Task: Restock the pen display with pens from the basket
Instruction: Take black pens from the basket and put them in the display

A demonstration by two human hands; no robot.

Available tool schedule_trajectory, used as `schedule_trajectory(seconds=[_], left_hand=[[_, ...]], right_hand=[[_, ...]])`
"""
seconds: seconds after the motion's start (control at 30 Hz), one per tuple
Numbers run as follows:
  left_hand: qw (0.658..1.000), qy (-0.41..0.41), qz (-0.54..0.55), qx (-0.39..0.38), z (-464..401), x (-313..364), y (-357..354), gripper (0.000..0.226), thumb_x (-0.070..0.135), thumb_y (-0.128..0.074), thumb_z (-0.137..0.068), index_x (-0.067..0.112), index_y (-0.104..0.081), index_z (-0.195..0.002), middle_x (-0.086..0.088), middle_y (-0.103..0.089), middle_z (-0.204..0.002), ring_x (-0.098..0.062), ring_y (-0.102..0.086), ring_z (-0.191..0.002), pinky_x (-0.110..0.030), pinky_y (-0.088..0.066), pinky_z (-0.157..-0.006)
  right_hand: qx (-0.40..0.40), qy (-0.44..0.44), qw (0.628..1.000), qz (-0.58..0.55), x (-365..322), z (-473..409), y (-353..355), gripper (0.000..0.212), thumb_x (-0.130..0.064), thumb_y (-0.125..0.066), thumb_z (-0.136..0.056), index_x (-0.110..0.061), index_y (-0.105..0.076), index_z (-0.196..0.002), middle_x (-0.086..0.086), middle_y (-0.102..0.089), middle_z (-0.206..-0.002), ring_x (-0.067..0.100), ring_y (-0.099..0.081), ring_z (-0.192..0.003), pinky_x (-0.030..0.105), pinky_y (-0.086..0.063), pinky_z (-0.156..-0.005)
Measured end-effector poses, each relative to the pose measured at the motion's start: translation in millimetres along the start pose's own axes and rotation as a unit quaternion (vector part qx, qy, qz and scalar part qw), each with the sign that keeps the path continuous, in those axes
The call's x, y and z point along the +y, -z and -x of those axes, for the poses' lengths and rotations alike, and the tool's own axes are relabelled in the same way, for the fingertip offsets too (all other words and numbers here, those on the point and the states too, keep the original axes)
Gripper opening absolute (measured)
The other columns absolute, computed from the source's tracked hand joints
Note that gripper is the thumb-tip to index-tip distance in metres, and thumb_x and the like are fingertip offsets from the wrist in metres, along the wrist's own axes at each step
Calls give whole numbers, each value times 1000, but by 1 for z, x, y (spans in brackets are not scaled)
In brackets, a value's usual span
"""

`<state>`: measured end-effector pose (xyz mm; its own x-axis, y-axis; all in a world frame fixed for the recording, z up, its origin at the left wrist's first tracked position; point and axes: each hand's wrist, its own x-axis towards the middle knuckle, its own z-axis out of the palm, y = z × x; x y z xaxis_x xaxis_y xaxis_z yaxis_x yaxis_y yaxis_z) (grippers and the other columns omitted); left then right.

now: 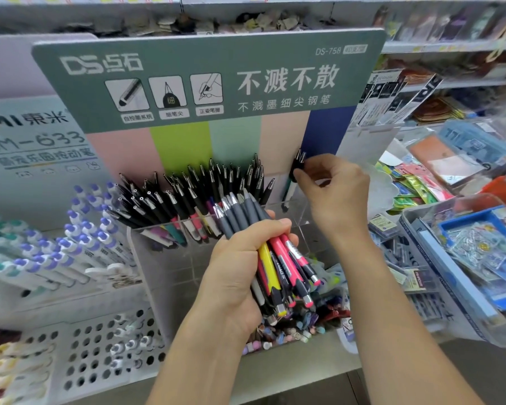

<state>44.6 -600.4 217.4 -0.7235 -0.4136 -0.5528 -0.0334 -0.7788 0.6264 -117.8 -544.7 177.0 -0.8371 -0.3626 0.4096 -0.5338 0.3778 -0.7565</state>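
Left hand (240, 267) at centre, fingers curled tight round a bundle of pens (278, 258). Bundle is mixed: grey grips with silver tips pointing toward 11 o'clock, pink, yellow and dark barrels trailing toward 5 o'clock. The bundle sits above the clear front bin (164, 258) of the pen display.

Right hand (332, 185) at 1 o'clock from the left hand, thumb and fingertips pinching a small clutch of black pens (297, 168), tips up. These pens stand at the right end of the clear holder (298, 213), in front of the dark blue stripe of the backing card (208, 83). Their lower ends reach down inside the holder wall.

The main stock of black pens (187, 191) fans out at 10 to 12 o'clock from the left hand, tips up, filling the left and middle of the holder. A gap lies between that mass and the clutch in the right hand.

Below the left hand, toward 5 o'clock, loose coloured pens and caps (304, 328) lie heaped in the bin.

At 9 o'clock: rows of white pens with purple and teal caps (79, 244). At 7 o'clock: a white perforated basket (85, 352) with a few white pens showing. At 3 o'clock: trays of packaged stationery (465, 258). Whether the perforated basket is the supply basket, cannot tell.
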Motion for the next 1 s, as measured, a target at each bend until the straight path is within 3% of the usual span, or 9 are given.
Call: schedule_trajectory(seconds=[0.23, 0.4, 0.47, 0.5, 0.57, 0.67, 0.77, 0.87, 1.0], left_hand=[[1000, 3, 3, -7, -3, -1, 0, 43, 9, -76, -75, 4, -68, -116, -8, -70, -74, -15, -66, -56, -25, -54, -51], [1000, 2, -3, -7, -4, -2, -1, 47, 10, -77, -70, 3, -69, -116, -8, -70, -71, -15, -66, -55, -25, -54, -50], [1000, 1, -5, -10, -4, -3, -2, 43, 11, -78, -69, 5, -70, -111, -8, -70, -71, -16, -66, -54, -26, -54, -50], [1000, -1, -8, -11, -4, -3, -2, 44, 12, -79, -64, 7, -70, -107, -8, -70, -70, -16, -66, -54, -26, -53, -49], [1000, -7, -21, -11, -4, -5, -4, 48, 13, -80, -58, 6, -69, -104, -9, -69, -69, -17, -66, -52, -26, -52, -48], [999, -4, -31, -21, -2, -6, -8, 50, 7, -80, -64, -5, -68, -111, -12, -69, -69, -19, -65, -50, -26, -52, -46], [999, 3, -46, -21, -3, -4, -6, 61, 9, -81, -60, -7, -67, -116, -14, -71, -71, -21, -68, -52, -26, -53, -48], [998, 9, -67, -6, -6, -4, -2, 90, 11, -93, -51, -4, -55, -133, -15, -73, -76, -24, -71, -57, -31, -56, -53], [998, 5, -64, -5, -6, -6, -2, 67, 13, -83, -56, -3, -66, -119, -12, -71, -69, -22, -68, -52, -28, -53, -48]], right_hand=[[-11, -2, 999, 35, 2, 0, 1, 22, -21, -82, -83, -12, -77, -103, 1, -73, -94, 12, -64, -81, 23, -52, -76], [19, -39, 999, 24, -14, 4, 16, 30, -31, -82, -83, -16, -74, -108, -6, -70, -93, 11, -64, -82, 26, -55, -77], [40, -59, 997, -8, -30, 11, 32, 24, -40, -80, -84, -22, -76, -99, -12, -71, -86, 5, -65, -77, 23, -54, -72], [15, -83, 996, -35, -38, 15, 40, 23, -45, -78, -83, -24, -76, -92, -15, -71, -78, 2, -64, -72, 21, -52, -67], [-131, -158, 974, -98, -53, 24, 48, 27, -50, -77, -81, -24, -78, -84, -15, -70, -67, -3, -60, -60, 20, -47, -63], [-286, -235, 911, -183, -58, 32, 44, 22, -37, -80, -81, -15, -80, -81, -3, -71, -66, 6, -60, -56, 22, -48, -57], [-271, -276, 892, -233, -55, 31, 41, 11, -24, -81, -82, -14, -80, -77, 5, -69, -66, 13, -60, -52, 20, -47, -48], [-255, -287, 892, -240, -54, 33, 41, 8, -16, -80, -83, -12, -79, -76, 5, -67, -64, 12, -58, -47, 19, -45, -44], [-264, -262, 907, -199, -58, 33, 41, 5, -15, -80, -84, -10, -79, -83, -5, -69, -62, 3, -61, -51, 17, -46, -45]])
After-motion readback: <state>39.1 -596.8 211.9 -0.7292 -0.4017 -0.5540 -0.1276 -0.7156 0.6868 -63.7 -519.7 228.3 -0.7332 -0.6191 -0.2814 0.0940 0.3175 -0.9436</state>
